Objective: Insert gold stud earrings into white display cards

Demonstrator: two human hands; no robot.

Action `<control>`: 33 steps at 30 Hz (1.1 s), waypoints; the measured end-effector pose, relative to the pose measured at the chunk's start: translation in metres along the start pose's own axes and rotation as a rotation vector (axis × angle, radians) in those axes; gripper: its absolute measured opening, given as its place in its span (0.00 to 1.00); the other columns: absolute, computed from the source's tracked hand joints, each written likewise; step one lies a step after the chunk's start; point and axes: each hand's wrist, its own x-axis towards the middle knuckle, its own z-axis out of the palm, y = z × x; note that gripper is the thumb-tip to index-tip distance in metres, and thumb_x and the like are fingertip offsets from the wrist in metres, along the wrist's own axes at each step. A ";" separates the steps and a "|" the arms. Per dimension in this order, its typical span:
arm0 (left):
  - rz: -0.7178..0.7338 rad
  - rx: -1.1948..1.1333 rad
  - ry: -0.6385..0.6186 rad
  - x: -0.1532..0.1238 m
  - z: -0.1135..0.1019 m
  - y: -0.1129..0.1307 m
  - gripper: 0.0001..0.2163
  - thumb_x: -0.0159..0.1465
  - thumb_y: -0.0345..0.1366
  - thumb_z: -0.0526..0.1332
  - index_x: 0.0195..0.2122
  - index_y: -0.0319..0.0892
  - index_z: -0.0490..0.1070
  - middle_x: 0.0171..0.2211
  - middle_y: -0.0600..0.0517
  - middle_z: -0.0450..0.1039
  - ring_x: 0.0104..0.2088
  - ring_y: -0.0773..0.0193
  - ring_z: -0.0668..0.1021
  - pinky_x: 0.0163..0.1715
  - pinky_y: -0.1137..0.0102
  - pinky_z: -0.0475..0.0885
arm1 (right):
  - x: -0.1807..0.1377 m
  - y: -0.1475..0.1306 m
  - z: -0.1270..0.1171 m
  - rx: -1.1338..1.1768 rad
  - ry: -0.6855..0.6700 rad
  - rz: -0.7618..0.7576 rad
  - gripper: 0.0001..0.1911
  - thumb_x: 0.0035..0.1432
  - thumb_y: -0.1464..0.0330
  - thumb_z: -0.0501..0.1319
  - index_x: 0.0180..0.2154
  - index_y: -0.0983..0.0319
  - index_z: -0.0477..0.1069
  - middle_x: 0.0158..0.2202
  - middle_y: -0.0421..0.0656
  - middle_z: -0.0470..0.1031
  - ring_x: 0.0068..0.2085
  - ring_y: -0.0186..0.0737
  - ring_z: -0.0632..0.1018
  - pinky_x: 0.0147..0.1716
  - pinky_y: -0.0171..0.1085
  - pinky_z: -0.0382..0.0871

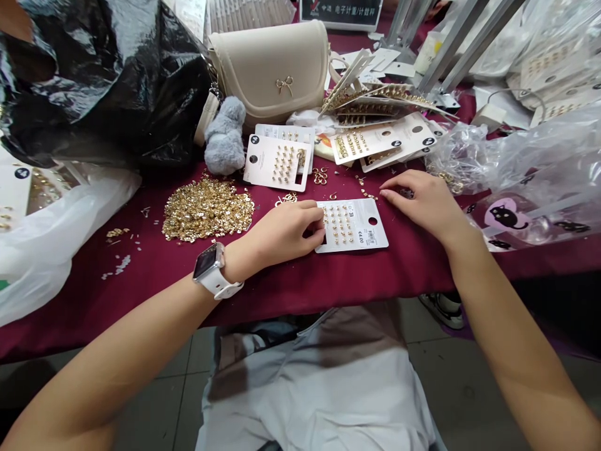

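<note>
My left hand (279,232), with a white smartwatch (211,269) on its wrist, pinches the left edge of a white earring card (352,225) lying on the maroon tablecloth (225,288). The card holds rows of small gold studs and has a price label. My right hand (422,200) rests open on the cloth to the right of that card, its fingertips near a few loose gold pieces. A heap of loose gold earrings (207,208) lies left of my left hand.
Further earring cards (277,156) and a stack of cards (380,119) lie behind my hands. A beige handbag (267,72), grey plush toy (225,138), black plastic sack (103,75), white plastic bag (51,238) and clear plastic bags (526,156) crowd the table. Metal stand legs (469,44) rise at the back.
</note>
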 end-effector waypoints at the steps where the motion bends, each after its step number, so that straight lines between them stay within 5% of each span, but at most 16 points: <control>1: -0.006 0.001 -0.008 0.000 0.000 0.000 0.07 0.61 0.31 0.56 0.27 0.38 0.69 0.30 0.51 0.70 0.30 0.67 0.72 0.32 0.73 0.65 | 0.000 0.000 0.000 -0.010 -0.006 -0.012 0.08 0.57 0.67 0.57 0.33 0.59 0.76 0.37 0.46 0.78 0.41 0.47 0.77 0.45 0.47 0.70; 9: -0.024 0.017 -0.030 0.001 0.000 0.002 0.07 0.61 0.31 0.56 0.27 0.38 0.68 0.30 0.51 0.70 0.31 0.66 0.72 0.33 0.72 0.65 | 0.001 -0.004 -0.006 -0.026 0.103 0.000 0.08 0.58 0.68 0.58 0.34 0.58 0.77 0.38 0.45 0.79 0.41 0.48 0.77 0.46 0.48 0.69; 19: 0.001 0.025 -0.024 0.001 0.000 0.001 0.07 0.62 0.31 0.55 0.27 0.38 0.68 0.30 0.50 0.70 0.30 0.66 0.72 0.33 0.72 0.65 | 0.005 -0.002 0.001 -0.094 0.006 -0.059 0.10 0.59 0.67 0.58 0.36 0.59 0.79 0.38 0.46 0.79 0.41 0.49 0.76 0.45 0.48 0.68; 33: -0.034 0.036 -0.085 0.002 -0.002 0.002 0.07 0.63 0.32 0.55 0.29 0.38 0.68 0.32 0.50 0.70 0.33 0.64 0.72 0.35 0.70 0.66 | -0.005 0.003 0.003 -0.100 0.065 -0.080 0.08 0.56 0.70 0.61 0.33 0.64 0.80 0.35 0.50 0.80 0.39 0.54 0.77 0.43 0.52 0.68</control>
